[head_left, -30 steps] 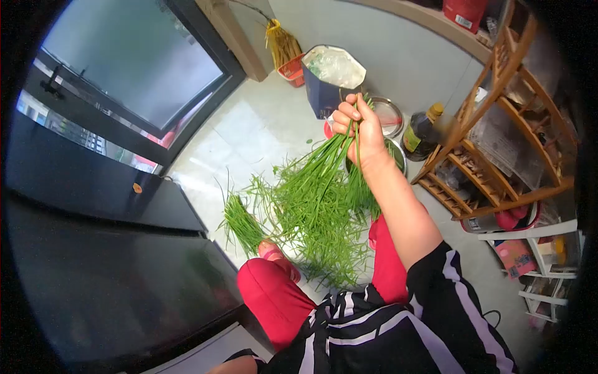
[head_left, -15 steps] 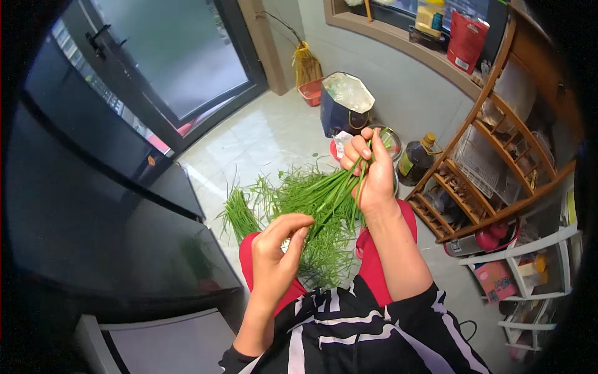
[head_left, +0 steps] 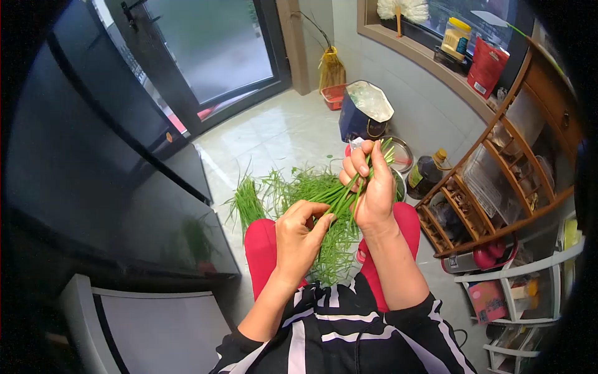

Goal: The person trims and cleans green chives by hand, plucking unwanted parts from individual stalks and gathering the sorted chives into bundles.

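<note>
My right hand (head_left: 375, 190) is closed around a bunch of green chives (head_left: 344, 198), with the cut ends poking out above the fingers and the leaves slanting down to the left. Lower and to the left, my left hand (head_left: 301, 234) pinches at the leaves of this bunch between thumb and fingertips. Beneath both hands a loose heap of chives (head_left: 305, 186) spreads over the floor between my knees. A neater bundle of chives (head_left: 247, 202) lies left of the heap. Part of the heap is hidden by my hands.
Beyond the heap stands a dark blue bag (head_left: 356, 118) with a pale liner. A round metal container (head_left: 403, 156) and a dark bottle (head_left: 427, 174) are at the right, beside a wooden shelf (head_left: 492, 181). A dark fridge (head_left: 124, 187) borders the left side.
My left hand has moved right and up to the held bunch, and its fingers now pinch the leaves. My right hand keeps its hold. The view has shifted slightly.
</note>
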`<control>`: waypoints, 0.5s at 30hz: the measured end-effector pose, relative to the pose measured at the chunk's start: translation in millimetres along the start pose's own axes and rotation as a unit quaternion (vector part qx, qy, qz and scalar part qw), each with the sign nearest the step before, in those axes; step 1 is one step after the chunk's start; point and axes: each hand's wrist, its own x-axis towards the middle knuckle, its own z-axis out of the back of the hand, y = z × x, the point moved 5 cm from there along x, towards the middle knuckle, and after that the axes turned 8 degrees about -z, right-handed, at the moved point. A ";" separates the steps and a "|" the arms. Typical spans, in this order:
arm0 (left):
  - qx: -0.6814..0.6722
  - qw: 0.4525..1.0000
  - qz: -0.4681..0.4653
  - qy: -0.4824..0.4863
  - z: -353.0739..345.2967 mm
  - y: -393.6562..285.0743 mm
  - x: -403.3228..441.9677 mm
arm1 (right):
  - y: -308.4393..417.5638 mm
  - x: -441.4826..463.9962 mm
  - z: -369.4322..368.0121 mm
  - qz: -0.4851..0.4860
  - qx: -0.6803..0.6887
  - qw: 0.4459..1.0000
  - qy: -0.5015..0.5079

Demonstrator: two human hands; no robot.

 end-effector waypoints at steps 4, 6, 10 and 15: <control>-0.016 1.000 0.008 -0.025 1.7 -1.4 2.3 | -5.3 -2.5 -5.4 -0.001 -0.024 1.000 -0.001; -0.021 0.999 0.005 -0.032 1.9 -2.9 3.7 | -7.5 -3.4 -6.6 -0.001 -0.034 0.999 -0.008; -0.016 0.999 0.012 -0.034 1.9 -5.2 6.5 | -9.7 -3.6 -5.6 0.000 -0.055 0.998 -0.018; -0.016 0.999 -0.010 -0.039 2.1 -7.2 6.8 | -11.6 -4.9 -6.0 0.003 -0.075 0.997 -0.028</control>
